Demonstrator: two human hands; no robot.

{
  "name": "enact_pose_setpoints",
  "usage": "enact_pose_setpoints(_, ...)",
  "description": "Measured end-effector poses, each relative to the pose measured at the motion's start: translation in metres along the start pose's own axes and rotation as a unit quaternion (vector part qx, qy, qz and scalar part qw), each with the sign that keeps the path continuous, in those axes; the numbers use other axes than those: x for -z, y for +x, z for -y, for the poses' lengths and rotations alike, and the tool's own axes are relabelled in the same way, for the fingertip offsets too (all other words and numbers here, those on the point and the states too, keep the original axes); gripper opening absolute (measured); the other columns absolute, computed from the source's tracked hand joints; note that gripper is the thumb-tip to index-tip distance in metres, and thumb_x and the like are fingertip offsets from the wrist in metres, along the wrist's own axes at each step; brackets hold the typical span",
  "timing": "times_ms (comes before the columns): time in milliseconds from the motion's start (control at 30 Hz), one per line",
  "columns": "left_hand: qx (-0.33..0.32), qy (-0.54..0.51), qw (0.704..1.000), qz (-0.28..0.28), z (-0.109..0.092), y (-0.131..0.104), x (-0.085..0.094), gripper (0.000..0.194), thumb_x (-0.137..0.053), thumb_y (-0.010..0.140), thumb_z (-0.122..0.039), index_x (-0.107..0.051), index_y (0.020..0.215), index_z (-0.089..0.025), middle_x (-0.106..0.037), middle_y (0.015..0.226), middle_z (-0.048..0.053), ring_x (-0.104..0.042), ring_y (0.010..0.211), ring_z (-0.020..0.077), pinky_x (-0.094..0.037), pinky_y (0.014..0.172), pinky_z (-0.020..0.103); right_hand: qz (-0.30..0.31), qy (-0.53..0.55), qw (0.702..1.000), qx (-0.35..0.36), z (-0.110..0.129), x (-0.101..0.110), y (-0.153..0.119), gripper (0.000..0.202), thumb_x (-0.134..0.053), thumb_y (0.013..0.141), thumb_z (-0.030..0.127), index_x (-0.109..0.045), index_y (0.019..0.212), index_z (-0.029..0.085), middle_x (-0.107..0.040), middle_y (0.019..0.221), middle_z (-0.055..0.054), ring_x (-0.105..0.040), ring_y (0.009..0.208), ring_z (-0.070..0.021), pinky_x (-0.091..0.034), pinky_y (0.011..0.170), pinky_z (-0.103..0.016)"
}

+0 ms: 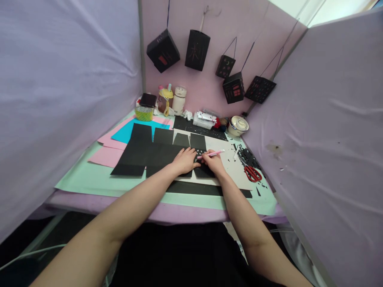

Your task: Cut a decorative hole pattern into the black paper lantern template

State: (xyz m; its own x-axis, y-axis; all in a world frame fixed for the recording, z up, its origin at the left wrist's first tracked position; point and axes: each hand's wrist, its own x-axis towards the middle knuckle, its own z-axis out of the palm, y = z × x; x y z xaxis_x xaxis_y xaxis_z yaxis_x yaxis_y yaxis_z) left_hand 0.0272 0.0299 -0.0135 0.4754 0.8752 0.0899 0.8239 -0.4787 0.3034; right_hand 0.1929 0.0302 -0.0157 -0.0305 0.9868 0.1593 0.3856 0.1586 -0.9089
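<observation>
Centrally, the black card (pixel 164 154) lies flat before me, its long axis running left to right, with flaps along its far edge; most of its length extends to the left of my hands. My right hand (pixel 213 161) is at the card's right-hand end, its fingers pinching a pink pen-shaped tool (pixel 216 153). The tool's shaft slants, tail up and to the right, tip down and to the left, pointing towards my left hand (pixel 185 160). That hand lies palm down on the card, fingers loosely spread, its thumb reaching close to the tip. Between the hands, small pale openings (pixel 200 152) show in the card; the right hand is the nearer for the tool, the left just beside them. Whether the tip touches the card I cannot tell. Red-handled scissors (pixel 253 174) lie well apart, to the right.
</observation>
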Motion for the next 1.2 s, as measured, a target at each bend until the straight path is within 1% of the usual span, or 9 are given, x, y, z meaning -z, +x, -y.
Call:
enact_pose_setpoints(200,0.002,-0.005,1.000,0.002,-0.001,0.000,0.001,0.058,-0.054,0.090,-0.046,-0.047,0.139,-0.017,-0.039,0.151,0.015,-0.029,0.142,0.0301,-0.020,0.115,0.046,0.009,0.021,1.000,-0.011,-0.002,0.001,0.003,0.012,-0.058,0.071,0.031,-0.057,0.067,0.020,-0.064,0.059,0.000,-0.051,0.052,-0.0127,-0.038,0.052,-0.025)
enact_pose_setpoints(400,0.007,0.001,1.000,0.012,-0.002,0.000,0.002,0.057,-0.053,0.091,-0.046,-0.046,0.139,-0.016,-0.037,0.152,0.015,-0.027,0.143,0.0297,-0.019,0.115,0.046,0.019,0.032,0.999,-0.025,-0.003,0.001,0.010,0.012,-0.058,0.070,0.029,-0.060,0.063,0.019,-0.062,0.056,0.000,-0.050,0.050,-0.0124,-0.038,0.050,-0.025)
enact_pose_setpoints(567,0.003,-0.001,1.000,0.006,0.000,0.001,-0.001,0.057,-0.054,0.090,-0.047,-0.046,0.139,-0.017,-0.037,0.152,0.016,-0.028,0.143,0.0306,-0.020,0.115,0.048,0.014,0.036,0.999,-0.038,-0.003,0.001,0.013,0.012,-0.057,0.068,0.028,-0.059,0.061,0.019,-0.060,0.053,-0.001,-0.050,0.049,-0.0126,-0.038,0.049,-0.025)
enact_pose_setpoints(833,0.005,0.001,1.000,0.003,0.000,0.002,-0.002,0.057,-0.054,0.090,-0.047,-0.046,0.139,-0.018,-0.037,0.152,0.015,-0.028,0.143,0.0303,-0.020,0.115,0.047,0.014,0.037,0.999,-0.019,-0.003,0.002,0.008,0.015,-0.058,0.071,0.031,-0.059,0.063,0.019,-0.064,0.058,-0.002,-0.050,0.050,-0.0124,-0.039,0.051,-0.026)
enact_pose_setpoints(1033,0.006,0.002,1.000,0.002,0.000,0.002,-0.002,0.058,-0.055,0.090,-0.047,-0.046,0.139,-0.018,-0.038,0.152,0.015,-0.029,0.143,0.0298,-0.020,0.115,0.046,0.020,0.035,0.999,-0.017,-0.005,0.000,0.009,0.014,-0.059,0.072,0.031,-0.060,0.065,0.019,-0.065,0.060,-0.002,-0.052,0.050,-0.0123,-0.039,0.050,-0.025)
enact_pose_setpoints(1200,0.006,0.001,1.000,0.005,0.000,0.002,-0.001,0.059,-0.054,0.090,-0.047,-0.046,0.139,-0.016,-0.037,0.152,0.015,-0.028,0.143,0.0300,-0.020,0.115,0.047,0.001,0.034,0.999,-0.017,-0.007,0.000,0.010,0.014,-0.057,0.071,0.030,-0.057,0.062,0.019,-0.063,0.056,-0.001,-0.051,0.049,-0.0127,-0.039,0.050,-0.025)
